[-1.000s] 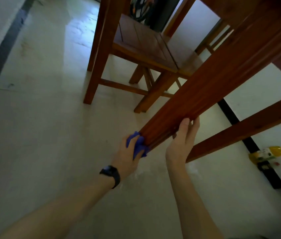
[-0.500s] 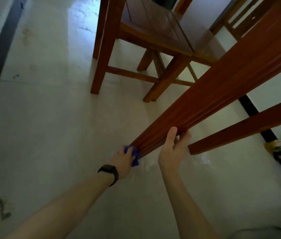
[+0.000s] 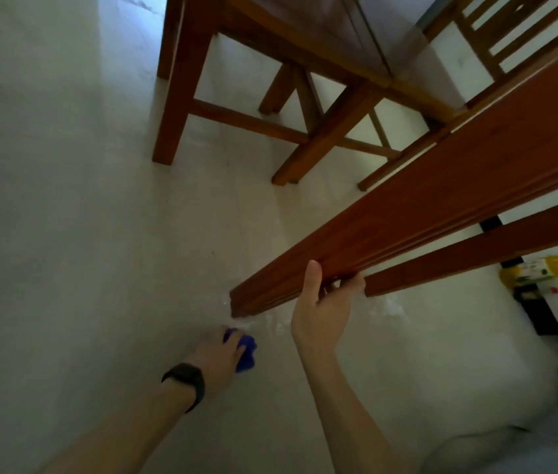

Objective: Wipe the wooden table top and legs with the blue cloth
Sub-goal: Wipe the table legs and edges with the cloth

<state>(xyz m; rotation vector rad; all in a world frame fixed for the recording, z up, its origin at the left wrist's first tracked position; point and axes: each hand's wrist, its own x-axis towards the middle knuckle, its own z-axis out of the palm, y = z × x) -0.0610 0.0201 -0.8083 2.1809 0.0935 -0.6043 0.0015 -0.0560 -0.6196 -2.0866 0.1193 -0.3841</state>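
Observation:
A reddish wooden table leg [image 3: 407,230] slants from the upper right down to its foot on the pale floor at the middle of the head view. My right hand [image 3: 322,313] grips the leg just above its foot, thumb on the near face. My left hand [image 3: 219,354], with a black watch on the wrist, is closed on the bunched blue cloth [image 3: 246,352]. It sits below and left of the foot, apart from the wood. A lower rail [image 3: 476,254] of the table runs off to the right.
A wooden chair [image 3: 270,80] stands on the floor beyond the leg, its legs and crossbars close to the table. A yellow bottle [image 3: 541,271] lies on the floor at the right by a dark strip. The pale floor spreads out to the left.
My left hand slid with the cloth down the leg and has come off its foot toward me. My right hand moved lower along the leg. The view tilted downward.

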